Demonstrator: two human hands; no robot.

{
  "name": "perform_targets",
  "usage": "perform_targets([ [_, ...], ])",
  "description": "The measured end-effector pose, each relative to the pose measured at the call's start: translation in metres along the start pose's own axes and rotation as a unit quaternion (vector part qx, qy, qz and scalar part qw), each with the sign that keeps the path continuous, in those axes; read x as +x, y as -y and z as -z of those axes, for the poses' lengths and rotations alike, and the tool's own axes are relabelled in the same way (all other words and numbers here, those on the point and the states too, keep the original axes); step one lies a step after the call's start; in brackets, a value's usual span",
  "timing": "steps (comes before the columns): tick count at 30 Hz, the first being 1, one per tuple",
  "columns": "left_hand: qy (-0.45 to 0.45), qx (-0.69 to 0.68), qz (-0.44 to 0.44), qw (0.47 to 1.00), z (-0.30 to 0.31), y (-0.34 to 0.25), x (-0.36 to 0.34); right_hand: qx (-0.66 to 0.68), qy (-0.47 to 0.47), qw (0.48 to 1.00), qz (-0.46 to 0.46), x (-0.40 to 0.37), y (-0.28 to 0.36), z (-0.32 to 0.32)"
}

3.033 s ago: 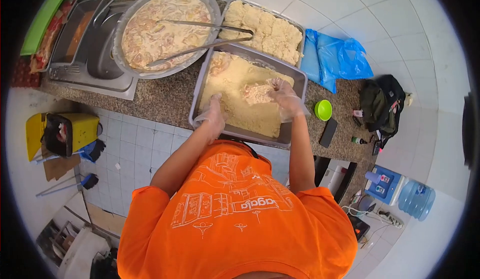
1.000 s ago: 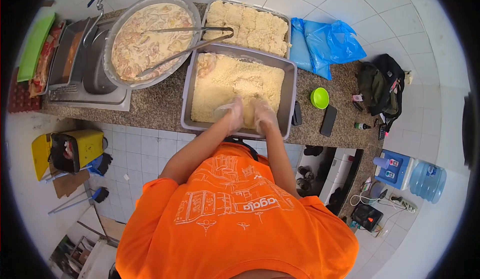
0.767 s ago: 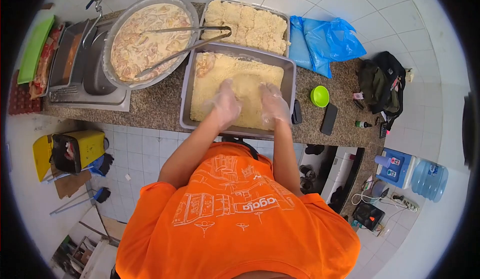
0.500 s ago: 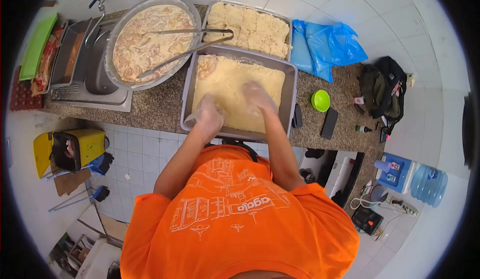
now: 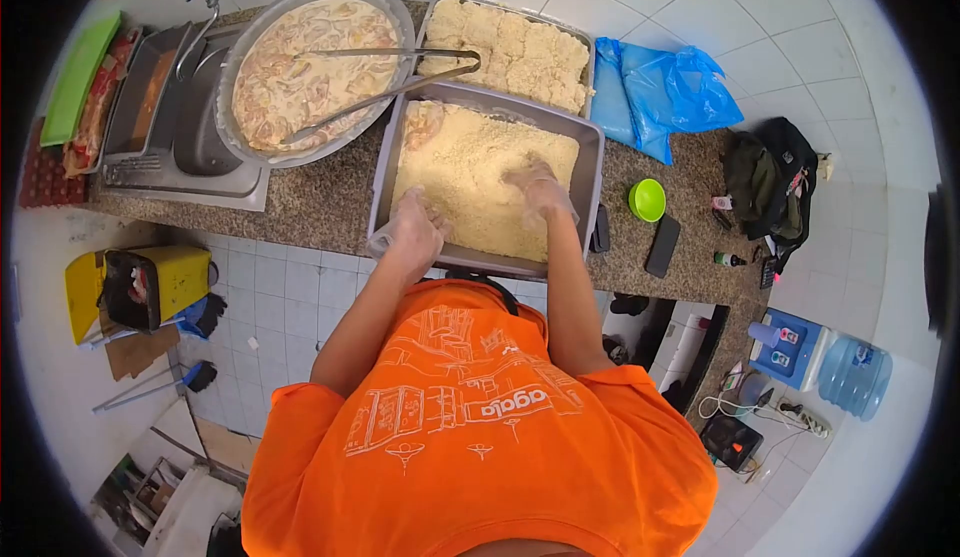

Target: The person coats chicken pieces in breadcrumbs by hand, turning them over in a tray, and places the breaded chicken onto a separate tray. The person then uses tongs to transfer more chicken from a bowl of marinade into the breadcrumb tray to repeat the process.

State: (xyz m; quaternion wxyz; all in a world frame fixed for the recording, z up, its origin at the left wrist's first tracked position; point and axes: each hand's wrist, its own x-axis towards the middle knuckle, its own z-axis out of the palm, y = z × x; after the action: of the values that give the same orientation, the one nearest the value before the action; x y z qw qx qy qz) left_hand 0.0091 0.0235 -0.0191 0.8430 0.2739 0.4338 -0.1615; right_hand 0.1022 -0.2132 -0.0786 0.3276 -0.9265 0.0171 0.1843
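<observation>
Right grip [image 5: 541, 191] touches pale yellow, unevenly heaped crumbs [image 5: 475, 162].

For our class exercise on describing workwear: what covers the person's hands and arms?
The left hand and right hand each wear a loose, clear, thin plastic glove. Plain short sleeves of a bright orange fabric T-shirt cover the upper arms; the forearms are bare. White line drawings and lettering mark the shirt.
</observation>
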Motion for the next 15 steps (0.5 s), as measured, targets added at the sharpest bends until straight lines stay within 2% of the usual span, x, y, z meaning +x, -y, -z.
perform_targets([
  [1,-0.002,0.000,0.002,1.000,-0.001,0.000,0.000,-0.005,0.026,0.996,0.090,0.001,-0.010,-0.003],
  [2,-0.004,-0.001,0.003,1.000,-0.002,-0.001,0.001,-0.005,0.024,0.996,0.091,-0.001,0.001,0.005],
  [4,-0.011,0.006,0.000,1.000,-0.005,-0.002,-0.002,0.054,0.078,0.985,-0.143,-0.011,0.045,0.034],
  [5,-0.018,0.013,-0.001,1.000,-0.007,-0.002,-0.002,0.054,0.079,0.985,-0.143,-0.016,0.055,0.038],
  [7,-0.036,0.041,-0.009,0.998,-0.008,0.001,0.002,-0.019,-0.115,0.993,-0.023,-0.037,0.070,0.043],
  [8,-0.050,0.069,-0.018,0.996,-0.010,0.004,0.005,-0.020,-0.117,0.993,-0.028,-0.049,0.085,0.050],
  [9,-0.048,0.072,-0.015,0.996,-0.010,0.010,0.008,0.028,-0.078,0.995,-0.063,-0.062,0.104,0.060],
  [10,0.014,0.086,-0.039,0.995,-0.009,0.017,0.012,0.076,-0.038,0.992,-0.096,-0.071,0.113,0.064],
  [11,0.077,0.097,-0.066,0.990,-0.011,0.022,0.019,0.073,-0.042,0.992,-0.093,-0.068,0.082,0.044],
  [12,0.078,0.096,-0.068,0.990,-0.010,0.029,0.029,-0.060,0.007,0.996,-0.068,-0.058,0.026,0.003],
  [13,0.099,0.100,-0.020,0.990,-0.008,0.040,0.046,-0.192,0.056,0.979,-0.041,-0.054,-0.006,-0.021],
  [14,0.120,0.105,0.030,0.987,-0.006,0.052,0.065,-0.192,0.056,0.979,-0.040,-0.059,-0.010,-0.027],
  [15,0.140,0.109,0.080,0.981,-0.006,0.065,0.082,-0.149,0.076,0.986,0.015,-0.066,-0.012,-0.031],
])
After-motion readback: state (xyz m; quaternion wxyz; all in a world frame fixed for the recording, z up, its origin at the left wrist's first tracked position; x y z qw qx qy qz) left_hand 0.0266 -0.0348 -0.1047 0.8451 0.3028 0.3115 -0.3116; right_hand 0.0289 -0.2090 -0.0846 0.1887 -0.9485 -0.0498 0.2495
